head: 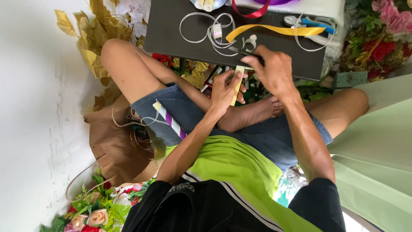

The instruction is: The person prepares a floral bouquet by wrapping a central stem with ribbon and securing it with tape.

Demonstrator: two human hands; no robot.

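My left hand (pixel 224 89) pinches a short pale yellow ribbon strip (pixel 236 85) and holds it upright over my crossed legs. My right hand (pixel 273 69) is closed on a dark slim cutting tool (pixel 240 52), which looks like scissors, with its tip pointing left just above the strip's upper end. Both hands hover at the near edge of a black board (pixel 171 30). On the board lie looped white ribbon (pixel 206 30), a long yellow ribbon (pixel 274 30) and a red ribbon (pixel 251 13).
A blue-handled tool (pixel 311 22) lies at the board's far right. A purple, white and yellow striped ribbon piece (pixel 169 120) rests on my thigh. A brown paper bag (pixel 111 146) and gold leaves (pixel 96 30) are at the left. Artificial flowers (pixel 92 215) sit at the lower left, and green cloth (pixel 377 146) lies to the right.
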